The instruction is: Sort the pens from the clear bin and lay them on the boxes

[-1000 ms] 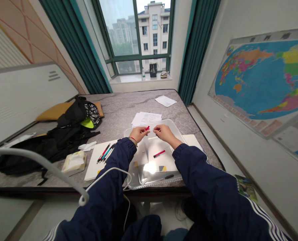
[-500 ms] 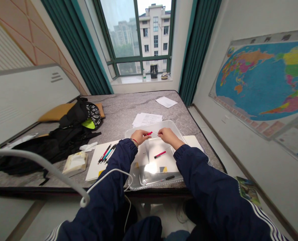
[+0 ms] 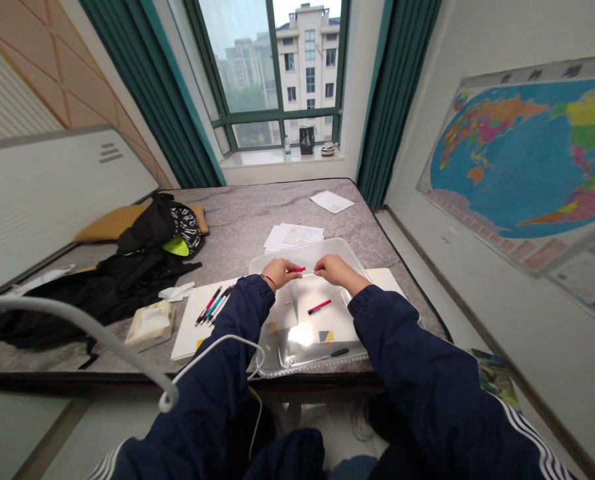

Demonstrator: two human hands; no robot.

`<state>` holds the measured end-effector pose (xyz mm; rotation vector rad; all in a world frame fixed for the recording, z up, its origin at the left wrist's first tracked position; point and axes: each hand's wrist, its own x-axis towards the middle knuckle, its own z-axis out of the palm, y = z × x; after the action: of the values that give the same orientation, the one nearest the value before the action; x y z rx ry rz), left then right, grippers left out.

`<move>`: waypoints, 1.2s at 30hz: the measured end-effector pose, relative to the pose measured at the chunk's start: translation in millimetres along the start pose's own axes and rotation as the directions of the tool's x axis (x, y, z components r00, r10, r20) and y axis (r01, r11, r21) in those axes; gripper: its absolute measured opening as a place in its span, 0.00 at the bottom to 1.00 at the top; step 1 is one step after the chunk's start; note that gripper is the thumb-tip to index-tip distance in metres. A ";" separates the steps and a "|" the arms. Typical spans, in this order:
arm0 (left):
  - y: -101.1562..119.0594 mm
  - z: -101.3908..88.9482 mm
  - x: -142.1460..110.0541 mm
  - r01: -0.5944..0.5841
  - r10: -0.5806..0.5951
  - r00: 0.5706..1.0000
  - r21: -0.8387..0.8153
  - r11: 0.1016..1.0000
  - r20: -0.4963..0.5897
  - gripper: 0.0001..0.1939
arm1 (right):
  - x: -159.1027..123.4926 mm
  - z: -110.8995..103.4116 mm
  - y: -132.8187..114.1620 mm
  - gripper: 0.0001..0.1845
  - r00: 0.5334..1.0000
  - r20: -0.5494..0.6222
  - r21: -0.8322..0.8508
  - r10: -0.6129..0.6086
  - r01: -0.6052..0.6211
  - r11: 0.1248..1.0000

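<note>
**Two Hands Pinch a Red Pen Over a Tray**

The left hand (image 3: 277,272) and right hand (image 3: 333,269) meet above a clear plastic tray (image 3: 297,250), fingers closed on a slim red pen (image 3: 300,269), apparently steadying both ends, though it's too small to be sure. A second red pen (image 3: 319,307) lies at their 5 o'clock.

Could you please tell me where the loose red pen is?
The red pen lies in the clear plastic tray, centre of the head view, below the person's right hand.

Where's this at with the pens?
Looks done: a red pen and a black pen lie in the clear plastic tray. In hand: a thin red pen, between left hand and right hand. Left: three pens on the white sheet.
</note>
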<state>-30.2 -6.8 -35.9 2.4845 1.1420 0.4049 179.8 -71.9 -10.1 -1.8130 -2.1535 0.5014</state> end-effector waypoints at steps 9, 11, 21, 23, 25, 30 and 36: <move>-2.7 4.3 1.1 -0.051 0.052 0.996 -0.011 0.999 0.078 0.17 | 2.0 1.1 1.0 0.06 0.990 -0.057 0.062 -0.130 0.134 0.989; -2.0 4.4 1.4 -0.068 0.069 0.994 -0.018 0.998 0.083 0.17 | 5.7 5.1 1.5 0.04 0.985 -0.092 0.127 -0.143 0.154 0.980; 3.0 5.4 1.4 -0.085 0.092 0.994 -0.120 0.989 0.055 0.17 | 24.4 30.0 4.6 0.09 0.981 -0.181 0.646 0.070 0.065 0.761; 4.2 4.8 0.9 -0.079 0.086 0.995 -0.134 0.988 0.047 0.17 | 23.4 30.8 -0.3 0.09 0.974 -0.164 0.709 0.154 0.008 0.705; 4.9 4.3 0.3 -0.071 0.078 0.996 -0.132 0.989 0.048 0.17 | 21.6 29.6 -5.8 0.08 0.963 -0.126 0.757 0.237 -0.061 0.651; 4.6 4.6 -0.9 -0.055 0.061 0.996 -0.105 0.993 0.058 0.16 | 14.9 21.7 -11.3 0.14 0.979 -0.023 0.791 0.204 -0.107 0.602; 1.2 6.0 -0.2 -0.051 0.051 0.999 -0.117 0.992 -0.002 0.15 | 15.0 20.6 -6.0 0.14 0.989 -0.113 0.777 0.091 0.031 0.629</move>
<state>-27.1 -9.0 -40.8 2.4159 1.0261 0.4710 163.1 -59.7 -26.1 -1.3096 -1.4257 1.0773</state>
